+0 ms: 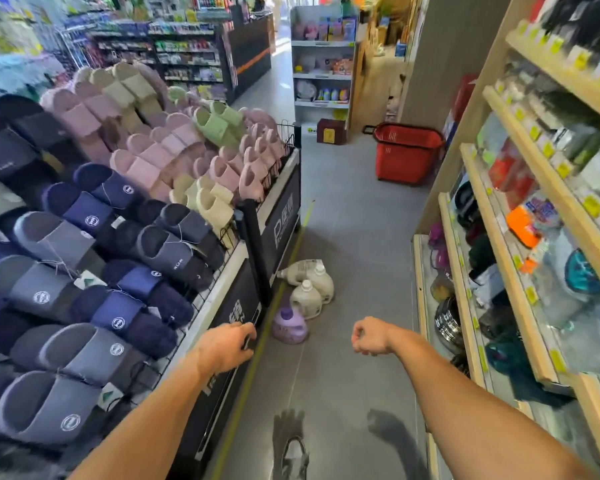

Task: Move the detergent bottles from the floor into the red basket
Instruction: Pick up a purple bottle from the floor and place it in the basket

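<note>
Left hand (227, 348) at 11 o'clock, back up, fingers hidden against the rack's black panel; can't tell if they grip anything. Right hand (369, 336) at 1 o'clock, fingers loosely curled, empty.

Just past them at 12 o'clock, on the grey tiled floor (354, 237): squat purple plastic detergent bottle (289, 323), then two upright cream plastic detergent bottles (305, 299), then a cream bottle lying on its side (300, 268). All are bunched at the foot of the black wire slipper rack (284, 223), 10 o'clock.

Red plastic basket (407, 152) is far off at 1 o'clock, well apart from the bottles.

Risks: the tight cluster means grabbing one may topple its neighbours; the long carry may loosen a one-handed grip.
</note>
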`<move>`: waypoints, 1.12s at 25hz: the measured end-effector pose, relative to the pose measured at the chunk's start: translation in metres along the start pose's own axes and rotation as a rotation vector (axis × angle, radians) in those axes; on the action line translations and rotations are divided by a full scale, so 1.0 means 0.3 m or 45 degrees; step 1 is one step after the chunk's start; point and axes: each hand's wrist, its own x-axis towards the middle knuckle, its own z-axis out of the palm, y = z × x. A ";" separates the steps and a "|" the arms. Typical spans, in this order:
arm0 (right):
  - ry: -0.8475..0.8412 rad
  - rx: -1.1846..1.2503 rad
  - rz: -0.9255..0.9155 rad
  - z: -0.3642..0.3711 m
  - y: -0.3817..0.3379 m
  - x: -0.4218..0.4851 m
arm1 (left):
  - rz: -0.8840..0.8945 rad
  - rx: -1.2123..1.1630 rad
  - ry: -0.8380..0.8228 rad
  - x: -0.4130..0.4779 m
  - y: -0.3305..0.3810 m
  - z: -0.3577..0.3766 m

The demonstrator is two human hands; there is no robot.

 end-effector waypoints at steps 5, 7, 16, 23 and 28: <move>0.043 0.064 -0.141 -0.169 -0.212 0.216 | 0.115 -0.003 -0.045 0.334 -0.057 -0.125; 0.064 0.051 -0.087 -0.237 -0.192 0.286 | 0.132 0.002 -0.038 0.448 -0.083 -0.170; -0.058 -0.017 0.103 -0.418 -0.100 0.760 | 0.021 0.018 -0.084 0.937 -0.162 -0.243; 0.044 -0.276 0.089 -0.393 -0.083 1.214 | -0.210 -0.023 -0.151 1.313 -0.234 -0.107; -0.136 -0.343 0.096 -0.147 -0.006 1.461 | -0.360 -0.316 -0.399 1.503 -0.332 0.231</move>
